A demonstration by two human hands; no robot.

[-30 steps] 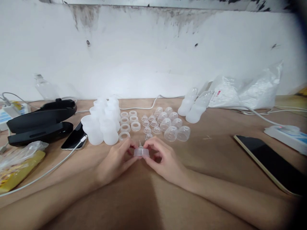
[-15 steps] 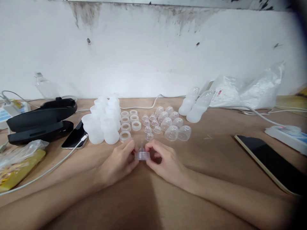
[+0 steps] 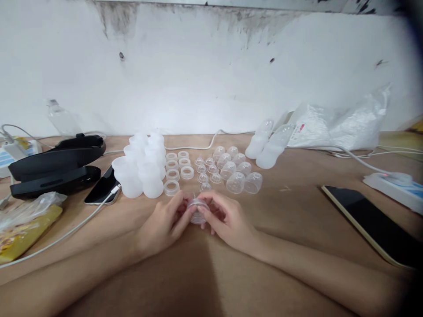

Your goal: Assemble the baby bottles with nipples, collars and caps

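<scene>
Between both hands is a clear screw ring with a bottle nipple in it [image 3: 198, 216], tilted so that its round threaded side faces me. My left hand [image 3: 170, 220] pinches its left edge, thumb on the near rim. On the other edge, my right hand [image 3: 226, 218] grips with the thumb at the front and fingers curled behind. Most of the nipple is hidden by fingers. Just beyond stand rows of clear nipples [image 3: 216, 178], with loose screw rings [image 3: 172, 188] to their left. Clear domed caps [image 3: 235, 182] stand in rows to the right.
Several frosted bottles [image 3: 152, 180] are grouped at left, beside a phone [image 3: 102, 187] and black case [image 3: 59, 158]. Two capped bottles [image 3: 267, 158] stand back right near a plastic bag [image 3: 343, 127]. A larger phone [image 3: 366, 224] and power strip [image 3: 393, 185] lie at right.
The screw ring with the nipple has been tipped from upright to slanted. Both thumbs have moved onto its near rim, and the fingers have closed further around it.
</scene>
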